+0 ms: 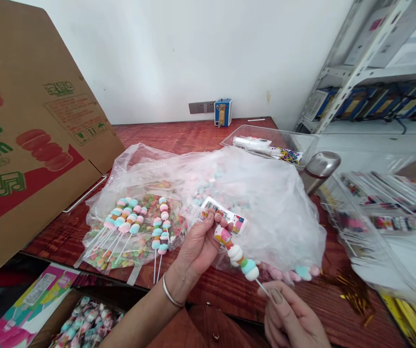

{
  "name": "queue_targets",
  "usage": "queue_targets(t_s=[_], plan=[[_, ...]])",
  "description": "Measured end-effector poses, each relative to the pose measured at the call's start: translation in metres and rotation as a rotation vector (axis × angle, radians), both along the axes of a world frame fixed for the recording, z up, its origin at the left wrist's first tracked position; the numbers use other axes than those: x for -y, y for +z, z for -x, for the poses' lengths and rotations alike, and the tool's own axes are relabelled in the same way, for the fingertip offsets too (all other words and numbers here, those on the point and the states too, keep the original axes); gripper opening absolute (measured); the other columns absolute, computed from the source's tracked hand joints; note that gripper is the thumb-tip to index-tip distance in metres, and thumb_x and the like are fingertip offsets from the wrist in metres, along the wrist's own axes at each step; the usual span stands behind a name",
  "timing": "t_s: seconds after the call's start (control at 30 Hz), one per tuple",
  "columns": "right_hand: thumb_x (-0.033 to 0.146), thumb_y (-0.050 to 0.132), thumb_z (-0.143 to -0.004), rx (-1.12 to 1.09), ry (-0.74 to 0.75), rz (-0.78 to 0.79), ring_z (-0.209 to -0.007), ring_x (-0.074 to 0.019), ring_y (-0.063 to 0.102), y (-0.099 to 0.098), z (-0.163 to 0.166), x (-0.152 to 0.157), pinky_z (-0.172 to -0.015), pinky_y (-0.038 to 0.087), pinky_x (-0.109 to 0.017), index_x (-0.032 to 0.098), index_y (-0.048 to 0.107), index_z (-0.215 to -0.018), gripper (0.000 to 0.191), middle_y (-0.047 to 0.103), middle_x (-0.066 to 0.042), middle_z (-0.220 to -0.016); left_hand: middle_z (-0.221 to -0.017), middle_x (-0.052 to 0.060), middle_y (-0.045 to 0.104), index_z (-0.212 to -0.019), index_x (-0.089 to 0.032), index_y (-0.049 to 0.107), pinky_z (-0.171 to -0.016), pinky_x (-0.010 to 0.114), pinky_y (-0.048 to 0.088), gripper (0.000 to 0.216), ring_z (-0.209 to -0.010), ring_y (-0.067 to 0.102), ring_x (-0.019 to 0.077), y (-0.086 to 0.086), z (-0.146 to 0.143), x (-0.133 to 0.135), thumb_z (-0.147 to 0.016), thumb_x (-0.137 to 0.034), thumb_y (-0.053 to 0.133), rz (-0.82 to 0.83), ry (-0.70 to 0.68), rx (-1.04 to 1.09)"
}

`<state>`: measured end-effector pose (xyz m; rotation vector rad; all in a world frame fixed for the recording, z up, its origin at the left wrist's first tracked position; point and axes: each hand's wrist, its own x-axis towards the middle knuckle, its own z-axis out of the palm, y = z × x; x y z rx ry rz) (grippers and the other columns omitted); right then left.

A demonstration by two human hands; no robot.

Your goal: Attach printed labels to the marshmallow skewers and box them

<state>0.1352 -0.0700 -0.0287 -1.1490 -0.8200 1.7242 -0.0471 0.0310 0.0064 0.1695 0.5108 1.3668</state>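
Observation:
In the middle of the head view, my left hand is closed, pinching small printed clear wrappers. Just below its fingers is the upper end of a marshmallow skewer, partly covered by a printed wrapper. White, green and orange pieces show on its lower part. My right hand is closed too, with thumb and finger on the skewer's white stick. More marshmallow skewers lie to the left on a clear bag of colourful candies. My fingers hide part of the wrappers.
A large plastic bag of marshmallows covers the table's middle. A cardboard box stands left. At the right are a metal flask and a clear bin of white sticks. Wrapped sweets fill a box below the table edge.

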Motion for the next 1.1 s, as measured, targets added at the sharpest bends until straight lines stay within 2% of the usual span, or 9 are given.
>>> queue_targets(t_s=[0.13,0.3,0.47,0.6,0.7,0.8,0.9,1.0,1.1], plan=[[0.056,0.064,-0.086,-0.271,0.034,0.187,-0.038,-0.0012,0.009,0.003,0.012,0.003,-0.034,0.025,-0.015,0.018,0.062,-0.083,0.038,0.021,0.014,-0.052,-0.074,0.000,0.060,-0.083,-0.013,0.062,-0.066,0.022,0.055,0.005,-0.067,0.061,0.0099,0.002,-0.008,-0.001,-0.087,-0.010,0.061,0.030,-0.005,0.035],[0.048,0.065,-0.087,-0.118,-0.058,0.051,-0.037,-0.0019,0.023,0.003,0.017,0.007,-0.040,0.027,-0.015,0.018,0.059,-0.081,0.031,0.035,0.011,-0.051,-0.072,0.001,0.060,-0.078,-0.012,0.061,-0.066,0.022,0.054,0.007,-0.064,0.059,0.0091,-0.002,-0.017,0.000,-0.085,-0.011,0.063,0.123,0.017,-0.022],[0.036,0.058,-0.093,0.651,-0.245,-0.478,-0.056,-0.0136,0.059,-0.006,0.013,0.006,-0.051,0.045,-0.022,0.021,0.064,-0.090,0.016,0.064,0.000,-0.067,-0.071,0.002,0.060,-0.074,-0.012,0.060,-0.067,0.024,0.055,0.011,-0.064,0.060,0.0109,-0.003,-0.024,0.001,-0.084,-0.013,0.065,0.176,0.000,-0.105],[0.013,0.062,-0.088,1.212,-0.341,-1.093,-0.055,-0.0158,0.061,-0.013,0.004,-0.001,-0.057,0.045,-0.026,0.020,0.063,-0.100,0.014,0.069,-0.002,-0.068,-0.070,0.000,0.058,-0.078,-0.012,0.060,-0.068,0.024,0.055,0.010,-0.063,0.058,0.0091,0.000,-0.026,0.002,-0.088,-0.013,0.060,0.171,-0.013,-0.046],[0.007,0.065,-0.084,1.329,-0.331,-1.253,-0.055,-0.0155,0.057,-0.013,0.001,-0.003,-0.057,0.042,-0.028,0.018,0.062,-0.101,0.020,0.067,-0.002,-0.066,-0.066,-0.002,0.053,-0.084,-0.013,0.061,-0.065,0.024,0.054,0.011,-0.058,0.056,0.0082,0.002,-0.027,0.003,-0.092,-0.019,0.057,0.169,-0.028,-0.028],[0.011,0.062,-0.088,1.198,-0.274,-1.149,-0.056,-0.0146,0.056,-0.011,0.004,-0.001,-0.058,0.041,-0.027,0.018,0.063,-0.099,0.013,0.066,-0.001,-0.066,-0.063,-0.004,0.048,-0.083,-0.013,0.059,-0.064,0.022,0.054,0.017,-0.056,0.052,0.0068,0.004,-0.030,0.003,-0.094,-0.025,0.055,0.176,-0.035,-0.004],[0.026,0.054,-0.096,0.780,-0.113,-0.695,-0.058,-0.0125,0.057,-0.009,0.010,0.003,-0.056,0.042,-0.024,0.019,0.063,-0.090,0.013,0.064,0.000,-0.068,-0.061,-0.005,0.044,-0.081,-0.014,0.058,-0.063,0.019,0.053,0.020,-0.053,0.047,0.0053,0.003,-0.031,0.003,-0.095,-0.028,0.054,0.159,-0.039,0.044],[0.044,0.053,-0.095,0.231,-0.003,-0.180,-0.043,-0.0075,0.037,-0.008,0.015,0.005,-0.042,0.030,-0.020,0.019,0.058,-0.081,0.029,0.043,0.007,-0.052,-0.062,-0.005,0.042,-0.082,-0.014,0.057,-0.062,0.019,0.052,0.024,-0.052,0.045,0.0052,0.000,-0.032,0.003,-0.095,-0.034,0.052,0.145,-0.064,0.088],[0.051,0.055,-0.092,-0.101,0.029,0.056,-0.036,-0.0049,0.018,-0.006,0.018,0.003,-0.037,0.019,-0.019,0.020,0.056,-0.083,0.033,0.025,0.013,-0.047,-0.063,-0.005,0.043,-0.084,-0.014,0.058,-0.063,0.020,0.052,0.027,-0.052,0.045,0.0051,-0.002,-0.033,0.003,-0.096,-0.036,0.049,0.124,-0.094,0.128]])
